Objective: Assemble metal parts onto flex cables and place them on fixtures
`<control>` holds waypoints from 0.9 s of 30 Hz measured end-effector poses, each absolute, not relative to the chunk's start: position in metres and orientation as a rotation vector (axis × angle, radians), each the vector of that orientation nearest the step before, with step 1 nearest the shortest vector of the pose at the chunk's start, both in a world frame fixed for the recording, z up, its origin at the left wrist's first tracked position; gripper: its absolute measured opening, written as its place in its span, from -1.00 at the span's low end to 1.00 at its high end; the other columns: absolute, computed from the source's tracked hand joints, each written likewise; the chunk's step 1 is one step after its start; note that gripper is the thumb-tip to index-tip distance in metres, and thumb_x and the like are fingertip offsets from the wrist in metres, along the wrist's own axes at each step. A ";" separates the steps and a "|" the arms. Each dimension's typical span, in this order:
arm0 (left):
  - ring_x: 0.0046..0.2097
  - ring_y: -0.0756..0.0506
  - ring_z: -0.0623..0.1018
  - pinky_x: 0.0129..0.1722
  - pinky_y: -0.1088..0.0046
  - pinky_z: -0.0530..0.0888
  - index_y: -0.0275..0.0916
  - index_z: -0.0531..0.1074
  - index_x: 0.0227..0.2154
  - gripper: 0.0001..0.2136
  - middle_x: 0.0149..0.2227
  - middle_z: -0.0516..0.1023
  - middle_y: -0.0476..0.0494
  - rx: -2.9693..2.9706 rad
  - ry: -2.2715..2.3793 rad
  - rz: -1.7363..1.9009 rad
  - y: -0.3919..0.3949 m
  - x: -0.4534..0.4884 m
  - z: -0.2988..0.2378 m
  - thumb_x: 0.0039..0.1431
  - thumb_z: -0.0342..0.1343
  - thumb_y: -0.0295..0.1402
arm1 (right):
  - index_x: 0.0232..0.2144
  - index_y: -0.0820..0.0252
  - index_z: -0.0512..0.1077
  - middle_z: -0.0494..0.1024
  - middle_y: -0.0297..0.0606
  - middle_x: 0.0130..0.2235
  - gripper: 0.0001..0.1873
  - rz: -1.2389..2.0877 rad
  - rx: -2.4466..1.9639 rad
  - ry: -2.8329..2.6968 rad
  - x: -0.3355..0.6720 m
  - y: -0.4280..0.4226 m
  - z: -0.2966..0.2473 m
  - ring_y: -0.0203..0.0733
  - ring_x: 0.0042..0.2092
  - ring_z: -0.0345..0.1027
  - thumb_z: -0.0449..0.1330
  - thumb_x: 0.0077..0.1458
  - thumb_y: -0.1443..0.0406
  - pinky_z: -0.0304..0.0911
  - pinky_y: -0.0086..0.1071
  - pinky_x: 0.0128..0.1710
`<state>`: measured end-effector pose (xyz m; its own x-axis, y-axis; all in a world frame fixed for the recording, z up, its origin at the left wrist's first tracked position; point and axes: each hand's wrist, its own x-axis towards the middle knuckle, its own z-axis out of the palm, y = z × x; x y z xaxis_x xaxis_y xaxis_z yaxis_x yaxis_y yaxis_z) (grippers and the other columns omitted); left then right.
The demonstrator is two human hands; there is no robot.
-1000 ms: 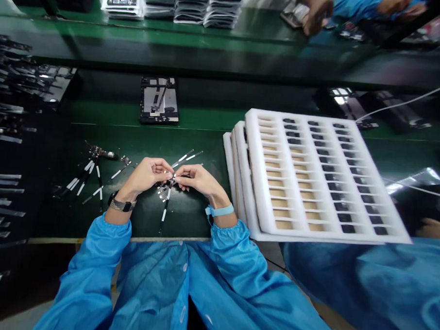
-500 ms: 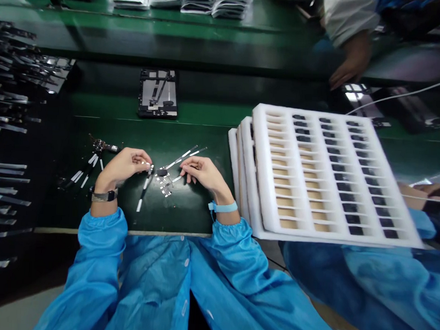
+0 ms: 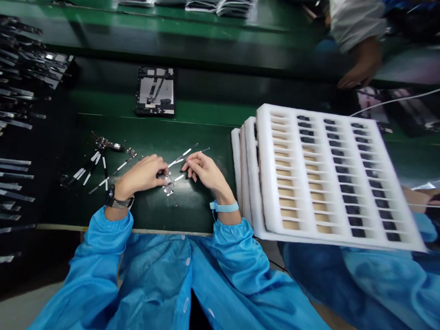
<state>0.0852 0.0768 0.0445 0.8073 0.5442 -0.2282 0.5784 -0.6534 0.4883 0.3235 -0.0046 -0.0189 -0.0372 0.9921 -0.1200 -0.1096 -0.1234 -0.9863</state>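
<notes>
Low over the green bench (image 3: 198,213), both hands (image 3: 143,174) (image 3: 205,172) curl toward each other.

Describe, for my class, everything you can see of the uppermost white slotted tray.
The uppermost white slotted tray looks like foam, with four columns of narrow slots split by thin white dividers. Dark pieces fill the two columns on the picture's right and the far end of the second from the left; elsewhere the slots show a tan layer. It rests on a stack, to the right of the person's right hand, which is apart from it.
</notes>
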 end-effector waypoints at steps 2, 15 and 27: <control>-0.11 -0.28 0.59 -0.15 0.27 0.40 -0.19 0.57 -0.21 -0.75 -0.21 0.63 -0.19 2.488 0.868 -0.282 0.064 0.092 0.045 0.15 0.46 -0.23 | -0.19 0.13 0.36 0.66 -0.23 -0.28 -0.63 1.371 -1.192 -1.085 0.324 -0.004 -0.021 -0.31 -0.46 0.39 0.34 0.25 0.01 0.22 -0.49 -0.61; 0.03 -0.32 0.58 -0.03 0.20 0.48 -0.22 0.47 -0.13 -0.79 -0.07 0.59 -0.27 2.612 0.792 -0.183 0.041 0.109 0.030 0.26 0.37 -0.39 | -0.24 0.13 0.39 0.66 -0.22 -0.31 -0.66 1.291 -1.237 -1.095 0.324 -0.004 -0.014 -0.29 -0.45 0.41 0.32 0.27 0.01 0.23 -0.47 -0.57; 0.01 -0.29 0.51 -0.02 0.19 0.44 -0.23 0.47 -0.14 -0.78 -0.05 0.53 -0.25 2.661 0.757 -0.113 0.043 0.107 0.027 0.27 0.37 -0.30 | -0.28 0.17 0.47 0.67 -0.18 -0.31 -0.64 1.278 -1.255 -1.047 0.325 -0.004 -0.007 -0.28 -0.44 0.43 0.38 0.18 0.01 0.23 -0.46 -0.57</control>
<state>0.1071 0.0426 0.0271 0.8524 0.4926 -0.1753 0.5223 -0.7871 0.3282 0.3246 -0.0045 -0.0071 0.0600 0.9921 -0.1105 -0.0865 -0.1051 -0.9907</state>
